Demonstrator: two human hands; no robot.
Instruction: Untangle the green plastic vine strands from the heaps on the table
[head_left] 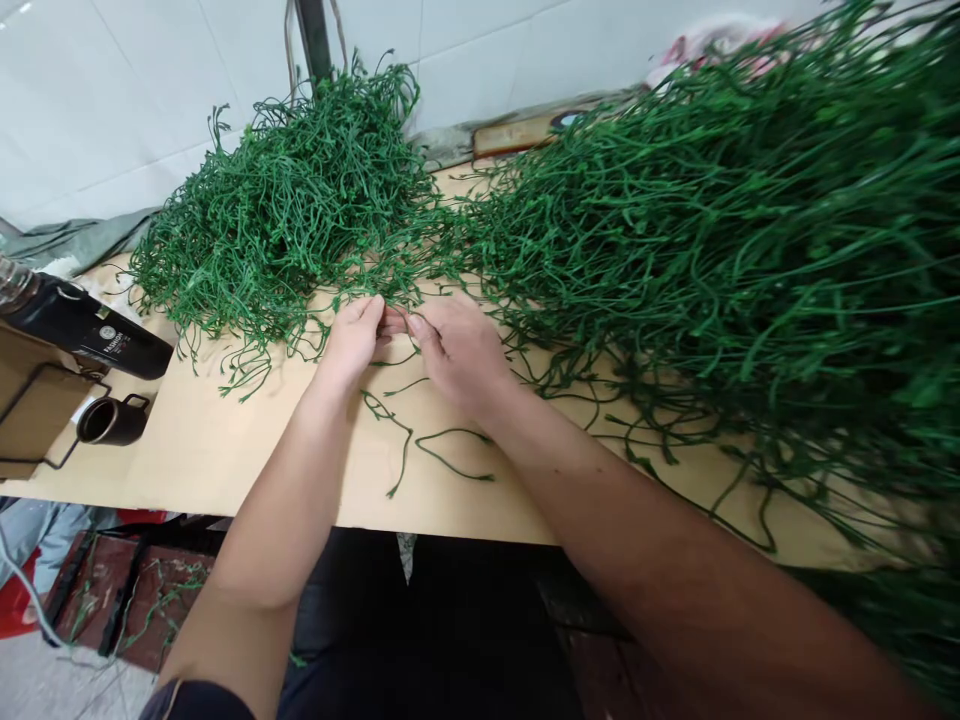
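Note:
Close together over the table's middle, my left hand (358,330) and my right hand (461,345) both have thumb and fingers pinched. A thin green stem seems to run between the fingertips; most of it is hidden by the fingers. Loose green stems (409,440) with small branched tips lie on the tan tabletop (247,450) just below my hands. Beyond my left hand rises a heap of green stems (292,200). A larger heap of the same stems (712,230) spreads to the right, past my right hand, with a thin scatter joining the two heaps.
At the left edge are a black bottle (97,325), a dark mug (112,420) and a cardboard box (30,400) by a wire frame. A white tiled wall (187,70) stands behind. Below the table's front edge, a dark red crate (112,580) has stem scraps on it.

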